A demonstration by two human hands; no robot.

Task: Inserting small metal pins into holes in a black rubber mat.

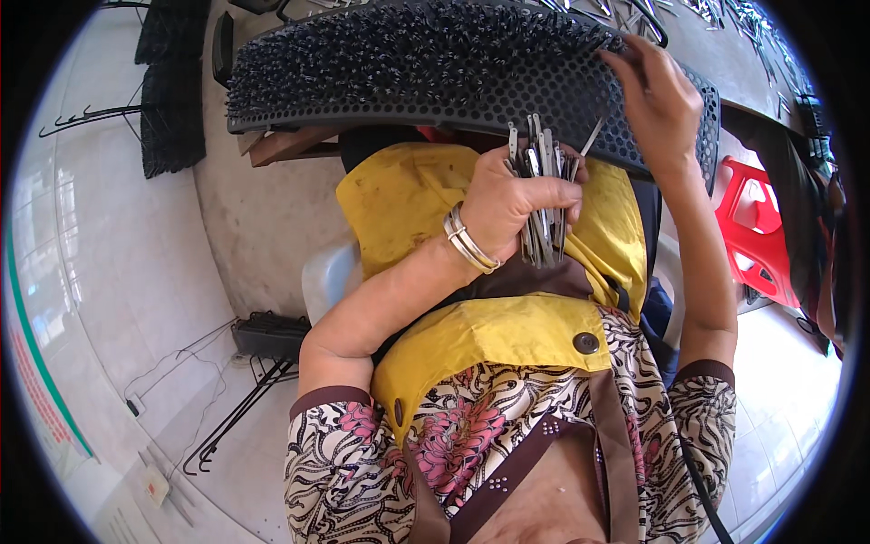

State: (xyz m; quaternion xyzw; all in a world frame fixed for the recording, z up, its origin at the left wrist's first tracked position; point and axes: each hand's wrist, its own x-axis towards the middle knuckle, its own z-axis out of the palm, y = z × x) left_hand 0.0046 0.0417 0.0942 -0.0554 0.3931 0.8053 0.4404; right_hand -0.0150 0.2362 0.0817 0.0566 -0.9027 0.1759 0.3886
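My left hand (526, 195) is wrapped round a bundle of slim flat metal strips (541, 172), some with small holes near their ends. One strip sticks out to the right of the bundle. In front of me lies a long black perforated board (535, 116), with dark upright pieces (408, 54) packed densely across its left and far part. My right hand (662, 104) is over the board's right end. Its thumb and fingers are bent together at the edge of the packed pieces; anything between the fingertips is too small to make out.
A worktop (716, 54) with loose metal strips scattered on it stands beyond the board. At the right are a red plastic stool (757, 227) and another person's dark-clothed leg (779, 168). Black filled boards (172, 109) and metal hooks (91, 116) are by the left wall. A yellow apron (408, 195) covers my lap.
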